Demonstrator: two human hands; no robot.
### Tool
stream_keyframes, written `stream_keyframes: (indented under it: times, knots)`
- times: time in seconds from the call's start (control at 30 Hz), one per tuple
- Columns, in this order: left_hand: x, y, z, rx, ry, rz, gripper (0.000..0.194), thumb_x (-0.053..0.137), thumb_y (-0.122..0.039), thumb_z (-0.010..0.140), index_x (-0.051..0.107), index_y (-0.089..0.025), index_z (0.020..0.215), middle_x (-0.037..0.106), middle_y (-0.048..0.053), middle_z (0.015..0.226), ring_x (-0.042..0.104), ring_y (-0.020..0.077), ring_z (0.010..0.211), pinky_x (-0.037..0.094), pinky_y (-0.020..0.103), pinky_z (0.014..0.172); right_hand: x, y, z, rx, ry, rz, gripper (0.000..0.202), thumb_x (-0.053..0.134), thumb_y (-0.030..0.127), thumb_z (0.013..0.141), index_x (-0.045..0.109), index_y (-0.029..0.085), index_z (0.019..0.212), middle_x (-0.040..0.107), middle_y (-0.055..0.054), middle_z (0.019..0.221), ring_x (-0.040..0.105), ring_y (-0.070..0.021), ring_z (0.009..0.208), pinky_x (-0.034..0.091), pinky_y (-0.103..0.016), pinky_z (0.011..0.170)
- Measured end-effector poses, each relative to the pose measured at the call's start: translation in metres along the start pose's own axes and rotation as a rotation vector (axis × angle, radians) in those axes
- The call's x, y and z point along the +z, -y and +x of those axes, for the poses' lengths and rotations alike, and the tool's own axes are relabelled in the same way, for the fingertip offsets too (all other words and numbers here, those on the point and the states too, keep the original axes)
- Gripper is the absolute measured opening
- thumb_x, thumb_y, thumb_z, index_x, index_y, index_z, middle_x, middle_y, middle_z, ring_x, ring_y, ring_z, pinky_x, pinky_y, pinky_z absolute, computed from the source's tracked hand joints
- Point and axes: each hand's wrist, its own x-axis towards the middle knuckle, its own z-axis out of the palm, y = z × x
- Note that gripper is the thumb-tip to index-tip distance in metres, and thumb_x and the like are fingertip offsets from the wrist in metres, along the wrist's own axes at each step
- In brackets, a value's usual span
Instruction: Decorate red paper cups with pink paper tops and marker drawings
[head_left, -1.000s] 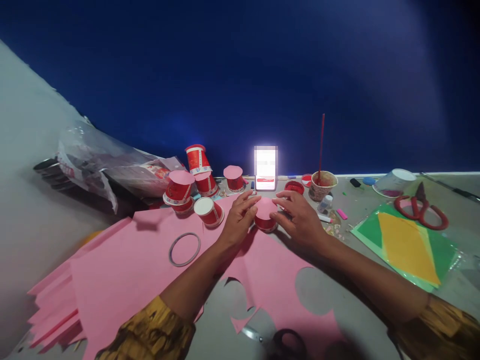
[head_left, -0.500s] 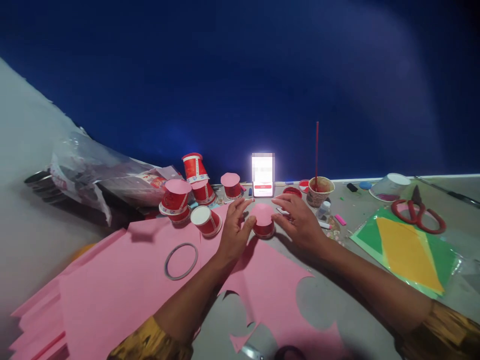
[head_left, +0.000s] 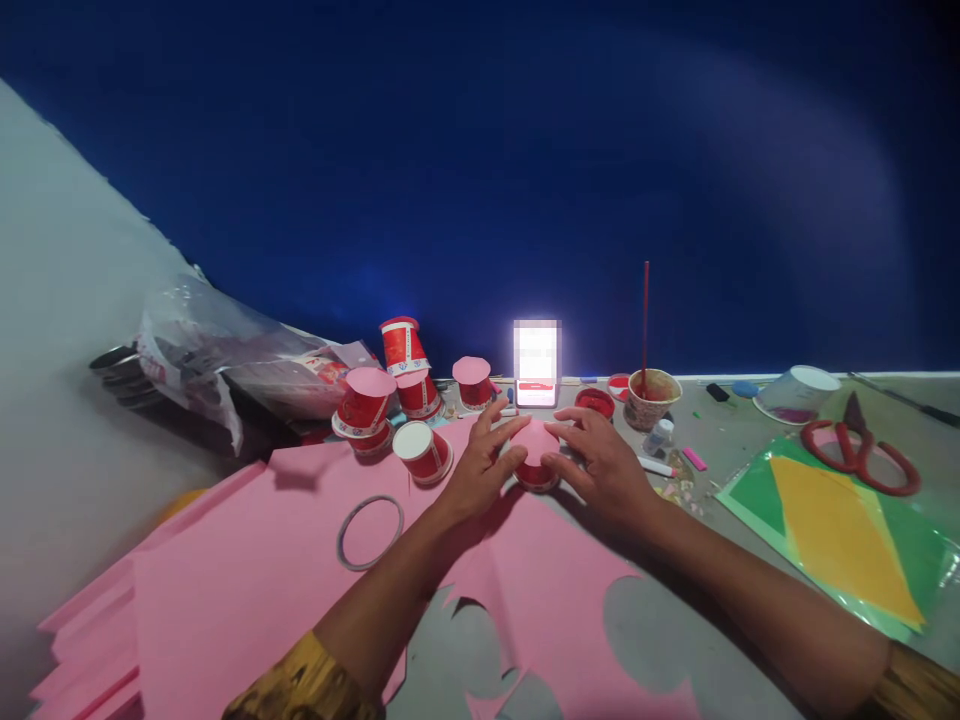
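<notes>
A red paper cup (head_left: 537,479) stands upside down between my hands, with a pink paper circle (head_left: 535,440) lying over its upturned base. My left hand (head_left: 486,465) curves round the left side, thumb and fingertips at the circle's edge. From the right, my right hand (head_left: 598,458) does the same, its fingertips pressed to the paper. To the left, a red cup with a white base (head_left: 414,441) stands upside down. Behind it are more red cups, some topped by pink circles, such as this cup (head_left: 363,405) and another (head_left: 472,384).
Pink paper sheets (head_left: 225,560) cover the left, under a grey ring (head_left: 341,540). A lit phone (head_left: 537,365) leans at the back wall. Rightward are a paint-stained cup (head_left: 651,405) with a brush, a small bottle (head_left: 660,437), red-handled scissors (head_left: 851,455) and a green-and-yellow paper packet (head_left: 832,530).
My fingertips have closed in on the pink circle's edge from both sides. The whole view has shifted slightly, so things appear a little lower and further right.
</notes>
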Motion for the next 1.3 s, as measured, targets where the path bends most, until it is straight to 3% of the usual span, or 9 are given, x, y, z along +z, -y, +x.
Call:
stream_keyframes:
  times: [0.13,0.27,0.4,0.5,0.63,0.73,0.83,1.0,1.3]
  knots:
    - [-0.005,0.005,-0.002,-0.068,0.118,-0.106,0.084,0.081,-0.039,0.087,0.04,-0.046,0.161,0.051,0.011,0.158,0.055,0.0352,0.142,0.059,0.056,0.105,-0.008,-0.006,0.003,0.035,-0.079,0.051,0.032,0.064,0.035,0.1,0.068,0.023,0.129,0.071,-0.015,0.128,0.068,-0.0324,0.115,0.06,-0.052,0.096]
    - [0.003,0.009,0.002,-0.076,0.125,-0.115,0.113,0.089,-0.02,0.07,0.032,-0.038,0.166,0.054,0.012,0.152,0.059,0.0353,0.136,0.052,0.057,0.114,-0.016,-0.012,0.004,0.085,-0.131,0.071,0.026,0.062,0.037,0.101,0.069,0.025,0.123,0.071,-0.013,0.125,0.07,-0.0276,0.094,0.062,-0.047,0.083]
    - [0.015,0.007,0.004,-0.101,0.045,-0.08,0.112,0.082,-0.012,0.07,0.029,-0.036,0.167,0.064,0.009,0.136,0.065,0.0308,0.127,0.049,0.056,0.116,-0.016,-0.014,0.001,0.088,-0.129,0.085,0.024,0.062,0.037,0.101,0.07,0.025,0.119,0.072,-0.013,0.122,0.069,-0.026,0.087,0.062,-0.043,0.076]
    - [0.014,-0.004,0.003,-0.091,-0.044,-0.096,0.109,0.08,-0.011,0.072,0.03,-0.037,0.165,0.066,0.008,0.137,0.067,0.0294,0.125,0.052,0.054,0.114,-0.014,-0.014,-0.004,0.087,-0.126,0.093,0.023,0.06,0.037,0.102,0.07,0.025,0.118,0.074,-0.013,0.12,0.071,-0.0271,0.09,0.062,-0.044,0.078]
    - [-0.016,-0.044,0.018,-0.037,-0.227,-0.022,0.103,0.086,-0.019,0.071,0.037,-0.028,0.161,0.058,0.014,0.151,0.061,0.034,0.135,0.052,0.052,0.115,-0.008,-0.017,-0.014,0.074,-0.101,0.106,0.021,0.058,0.036,0.103,0.069,0.025,0.117,0.075,-0.012,0.114,0.073,-0.0291,0.096,0.062,-0.046,0.085]
    - [-0.044,-0.077,0.05,0.021,-0.358,0.118,0.099,0.089,-0.025,0.073,0.04,-0.022,0.159,0.057,0.017,0.153,0.06,0.0351,0.137,0.051,0.05,0.115,-0.002,-0.018,-0.019,0.047,-0.061,0.115,0.021,0.057,0.034,0.102,0.069,0.024,0.117,0.075,-0.012,0.115,0.074,-0.0286,0.095,0.062,-0.046,0.086]
    - [-0.059,-0.092,0.087,-0.006,-0.441,0.288,0.092,0.084,-0.015,0.076,0.041,-0.013,0.157,0.055,0.023,0.155,0.06,0.0347,0.138,0.047,0.048,0.117,0.001,-0.019,-0.022,0.019,-0.022,0.125,0.022,0.056,0.031,0.102,0.068,0.024,0.119,0.075,-0.012,0.116,0.074,-0.0273,0.094,0.062,-0.046,0.087]
    - [-0.058,-0.08,0.121,-0.023,-0.461,0.401,0.096,0.083,-0.013,0.076,0.036,-0.011,0.159,0.058,0.024,0.151,0.061,0.0355,0.137,0.047,0.045,0.115,0.002,-0.019,-0.024,0.01,0.021,0.127,0.023,0.054,0.03,0.102,0.068,0.022,0.119,0.075,-0.013,0.115,0.073,-0.0254,0.089,0.062,-0.046,0.085]
    - [-0.066,-0.059,0.13,-0.093,-0.433,0.519,0.101,0.08,-0.014,0.079,0.027,-0.01,0.164,0.072,0.02,0.129,0.072,0.0303,0.111,0.052,0.037,0.1,0.002,-0.022,-0.027,0.036,0.097,0.118,0.025,0.054,0.031,0.102,0.068,0.021,0.121,0.074,-0.014,0.119,0.073,-0.0266,0.095,0.061,-0.047,0.091]
